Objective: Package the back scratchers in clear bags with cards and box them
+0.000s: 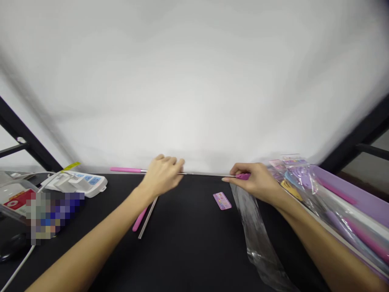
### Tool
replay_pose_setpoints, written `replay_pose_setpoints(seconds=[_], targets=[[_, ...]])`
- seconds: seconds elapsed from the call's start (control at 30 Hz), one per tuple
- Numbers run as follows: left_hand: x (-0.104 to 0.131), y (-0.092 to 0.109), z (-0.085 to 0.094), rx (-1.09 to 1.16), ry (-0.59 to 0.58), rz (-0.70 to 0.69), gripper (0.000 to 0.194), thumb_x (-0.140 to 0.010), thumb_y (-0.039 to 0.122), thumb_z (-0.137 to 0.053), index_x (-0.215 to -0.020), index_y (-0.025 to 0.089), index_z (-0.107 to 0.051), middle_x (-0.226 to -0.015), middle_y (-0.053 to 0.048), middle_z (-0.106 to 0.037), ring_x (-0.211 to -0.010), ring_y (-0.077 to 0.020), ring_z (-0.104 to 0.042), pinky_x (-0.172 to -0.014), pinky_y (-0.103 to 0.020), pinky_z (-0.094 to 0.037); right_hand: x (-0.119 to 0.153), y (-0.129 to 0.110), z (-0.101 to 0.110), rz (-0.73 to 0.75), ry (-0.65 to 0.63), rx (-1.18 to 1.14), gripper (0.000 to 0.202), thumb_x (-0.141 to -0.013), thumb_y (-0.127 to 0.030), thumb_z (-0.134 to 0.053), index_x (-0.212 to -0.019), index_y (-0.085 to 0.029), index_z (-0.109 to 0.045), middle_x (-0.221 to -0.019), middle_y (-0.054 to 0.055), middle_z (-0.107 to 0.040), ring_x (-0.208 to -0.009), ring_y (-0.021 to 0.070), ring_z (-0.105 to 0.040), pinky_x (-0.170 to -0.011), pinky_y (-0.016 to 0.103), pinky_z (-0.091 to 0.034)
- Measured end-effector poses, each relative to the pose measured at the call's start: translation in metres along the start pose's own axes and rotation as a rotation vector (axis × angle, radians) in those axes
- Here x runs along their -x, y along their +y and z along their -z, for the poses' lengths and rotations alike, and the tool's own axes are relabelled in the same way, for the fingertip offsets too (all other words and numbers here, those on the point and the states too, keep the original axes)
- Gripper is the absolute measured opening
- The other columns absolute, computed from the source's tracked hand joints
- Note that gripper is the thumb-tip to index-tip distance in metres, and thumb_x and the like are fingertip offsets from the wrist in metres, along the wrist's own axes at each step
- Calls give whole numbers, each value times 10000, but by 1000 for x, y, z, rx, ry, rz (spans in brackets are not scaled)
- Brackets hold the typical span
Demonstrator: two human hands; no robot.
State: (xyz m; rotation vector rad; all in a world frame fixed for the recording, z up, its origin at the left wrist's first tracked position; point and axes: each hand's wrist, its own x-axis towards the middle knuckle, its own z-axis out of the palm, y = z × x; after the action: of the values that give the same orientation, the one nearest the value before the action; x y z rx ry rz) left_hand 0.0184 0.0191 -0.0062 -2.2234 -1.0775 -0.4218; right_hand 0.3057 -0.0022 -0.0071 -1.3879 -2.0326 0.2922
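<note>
A telescopic rod with a pink grip [126,170] and a thin metal shaft [206,175] stretches level between my hands at the desk's far edge. My left hand [164,172] is closed around the shaft beside the grip. At the other end my right hand [253,178] pinches the rod's magenta head [243,176], mostly hidden by fingers. Below my left wrist lie a pink handle [139,219] and a loose metal tube [148,218], their upper ends covered by my arm. A small pink card [222,200] rests between my hands. Under my right hand trails a clear plastic sleeve [255,235].
On the right, a lilac bin [349,190] holds several bagged rods with coloured heads. A white power strip [94,184] with plugs and cables sits at the left, near a black mouse [13,246]. A white wall [194,81] rises behind the black desk [188,251].
</note>
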Motion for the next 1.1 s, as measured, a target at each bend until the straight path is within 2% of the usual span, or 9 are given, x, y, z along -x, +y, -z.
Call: replay_pose_setpoints(seconds=[0.07, 0.13, 0.33, 0.5, 0.57, 0.73, 0.83, 0.97, 1.1], targets=[[10, -19, -4, -23, -51, 93, 227, -932, 268, -441, -829, 182, -625, -693, -44, -646, -601, -202, -620, -568, -317, -350, 1, 6, 9, -1, -21, -10, 352, -754, -532, -706, -664, -197, -651, -628, 12, -632, -634, 174, -569, -600, 286, -412], [15, -21, -8, 2, -91, 124, 213, -915, 262, -458, -816, 186, -631, -718, -46, -663, -583, -200, -621, -520, -302, -305, 0, 2, 8, 49, -51, -30, 360, -783, -540, -678, -671, -198, -657, -664, 25, -647, -663, 182, -585, -631, 297, -428], [5, 17, -5, 98, -48, -61, 202, -908, 230, -439, -821, 192, -617, -728, -27, -652, -568, -174, -617, -482, -297, -253, -9, -16, -17, 142, -71, -4, 347, -813, -533, -652, -691, -208, -660, -725, 25, -646, -695, 174, -590, -669, 299, -426], [16, -16, -2, 9, -164, 138, 167, -859, 245, -493, -754, 182, -607, -667, -46, -666, -564, -207, -624, -495, -296, -252, -3, 9, 2, 92, 30, 91, 348, -767, -540, -686, -665, -211, -639, -707, 25, -612, -664, 175, -575, -649, 298, -424], [19, -20, -4, 52, -193, 174, 151, -833, 218, -501, -715, 188, -590, -642, -36, -665, -559, -204, -619, -500, -295, -246, -3, 11, 3, 107, 48, 152, 318, -739, -517, -717, -674, -214, -642, -675, 16, -589, -636, 168, -558, -629, 290, -416], [9, 17, -5, 209, -124, 127, 115, -829, 205, -500, -751, 195, -584, -623, -18, -648, -534, -187, -592, -509, -291, -269, -12, -13, -21, 186, 26, 168, 216, -747, -425, -729, -736, -219, -665, -681, 1, -577, -625, 146, -539, -636, 271, -406], [7, 30, -3, 307, -92, 61, 168, -907, 314, -490, -876, 201, -610, -655, -9, -643, -537, -169, -579, -515, -278, -294, -12, -21, -27, 156, -2, 140, 259, -757, -463, -727, -719, -214, -670, -693, 9, -575, -641, 151, -542, -637, 276, -406], [14, 11, -6, 376, -85, -82, 333, -1007, 435, -364, -1006, 228, -625, -724, -2, -637, -593, -140, -585, -549, -259, -331, -6, -13, -19, 212, -119, 0, 320, -840, -522, -640, -780, -218, -723, -733, 21, -565, -663, 149, -549, -642, 277, -425], [17, -16, -11, 268, -85, -91, 324, -1015, 395, -371, -917, 210, -617, -717, -3, -610, -630, -141, -572, -617, -272, -368, -4, -3, -10, 242, -142, 6, 370, -911, -491, -550, -754, -218, -744, -672, 15, -493, -637, 150, -512, -610, 282, -413]])
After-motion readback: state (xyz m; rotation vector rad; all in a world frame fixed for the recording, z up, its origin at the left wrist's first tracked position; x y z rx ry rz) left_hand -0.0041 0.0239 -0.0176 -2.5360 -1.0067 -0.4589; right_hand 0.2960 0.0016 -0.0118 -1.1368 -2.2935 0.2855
